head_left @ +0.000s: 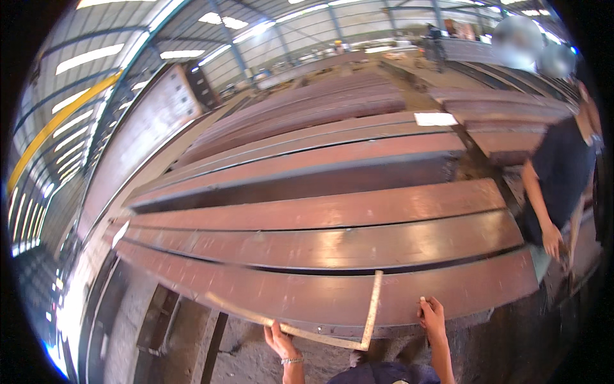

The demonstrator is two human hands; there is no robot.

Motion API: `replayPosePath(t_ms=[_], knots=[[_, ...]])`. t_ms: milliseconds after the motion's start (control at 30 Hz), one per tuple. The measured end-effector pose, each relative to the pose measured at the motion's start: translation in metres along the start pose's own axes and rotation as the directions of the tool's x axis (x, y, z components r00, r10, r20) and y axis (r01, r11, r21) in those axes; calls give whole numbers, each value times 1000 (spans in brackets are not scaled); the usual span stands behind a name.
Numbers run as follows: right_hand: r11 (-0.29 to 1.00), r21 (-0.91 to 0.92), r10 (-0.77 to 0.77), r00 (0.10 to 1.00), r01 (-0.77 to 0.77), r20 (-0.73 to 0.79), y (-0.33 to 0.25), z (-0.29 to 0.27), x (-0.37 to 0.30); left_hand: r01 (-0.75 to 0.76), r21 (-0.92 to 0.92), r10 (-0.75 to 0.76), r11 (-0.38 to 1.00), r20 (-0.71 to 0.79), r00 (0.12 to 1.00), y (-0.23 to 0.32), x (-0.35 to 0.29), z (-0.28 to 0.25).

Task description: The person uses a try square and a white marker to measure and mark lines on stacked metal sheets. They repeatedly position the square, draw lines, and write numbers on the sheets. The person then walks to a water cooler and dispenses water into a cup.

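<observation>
My left hand [282, 344], a metal bracelet at its wrist, is closed on the long arm of an L-shaped framing square [371, 312]. The square's short arm lies across the nearest reddish-brown steel beam [448, 285], and its long arm runs along that beam's near edge. Over the same beam, to the right of the square, is my right hand [432, 315]. Its fingers are pinched on a small pale piece that looks like chalk [422, 299]. Faint pale marks show on the beam's top face.
More steel beams [307, 214] lie side by side beyond, with dark gaps between. A white sheet [435, 120] rests on one farther back. At the right stands a person in a dark shirt [558, 169]. A large steel plate girder [147, 118] rises at the left.
</observation>
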State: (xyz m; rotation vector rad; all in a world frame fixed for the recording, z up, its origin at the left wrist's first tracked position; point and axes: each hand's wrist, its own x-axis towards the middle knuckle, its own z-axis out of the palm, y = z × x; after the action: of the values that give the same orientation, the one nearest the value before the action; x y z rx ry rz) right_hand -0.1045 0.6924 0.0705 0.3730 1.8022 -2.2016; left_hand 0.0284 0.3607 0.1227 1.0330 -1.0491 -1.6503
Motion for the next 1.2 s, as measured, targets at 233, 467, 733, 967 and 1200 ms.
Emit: replayPosePath(t_ms=[233,467,733,967,1200], knots=[[999,-5,-36,997,37,72,-6,10,3,-183,-86,195,979,164,967,39,21,43],[998,-36,-46,998,47,36,-16,0,4,-318,-40,318,947,258,912,76,18,90],[998,-54,-30,998,27,-49,-26,-11,12,-264,34,213,964,493,844,116,60,139],[997,-38,-66,997,64,-49,-36,-30,47,-270,-68,270,960,464,844,153,118,221],[995,-72,-72,991,64,-110,-46,-39,48,-416,-203,459,886,264,849,211,177,244]])
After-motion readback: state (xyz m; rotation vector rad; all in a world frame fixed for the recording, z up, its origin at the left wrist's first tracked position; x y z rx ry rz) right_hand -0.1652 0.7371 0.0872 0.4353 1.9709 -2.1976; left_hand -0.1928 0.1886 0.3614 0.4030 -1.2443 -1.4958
